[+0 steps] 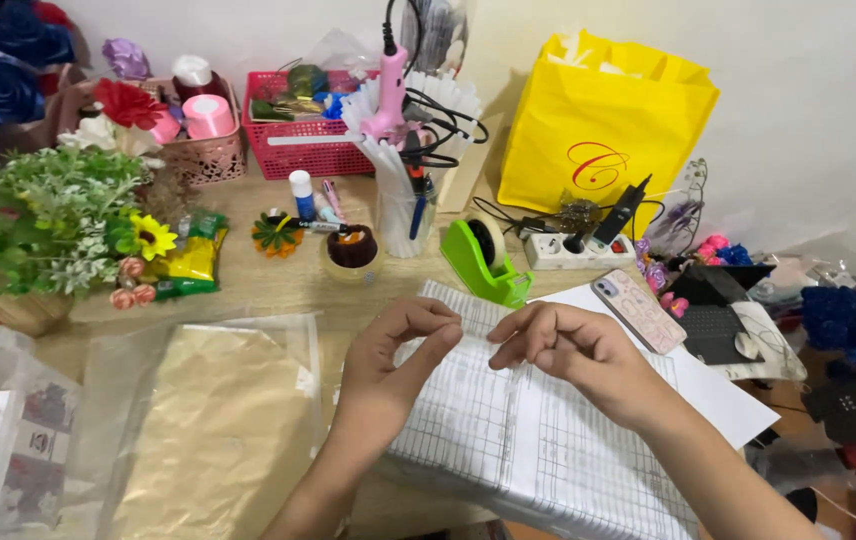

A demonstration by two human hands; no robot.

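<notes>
Held a strip of clear tape [476, 335] pinched taut between left hand [398, 350] and right hand [563, 348], just above a parcel [538, 440] wrapped in gridded white paper. Beside it lay a clear bag [218, 420] with gold paper inside. Beyond stood a green tape dispenser [483, 262] (roll loaded), a clear cup [403, 215] of straws, a red basket [313, 135] of supplies, a yellow bag [603, 135].

Tape dispenser [485, 262] behind the wrapped box [528, 440]; phone [638, 310] right of it; plastic sleeve [198, 420] perhaps left.
</notes>
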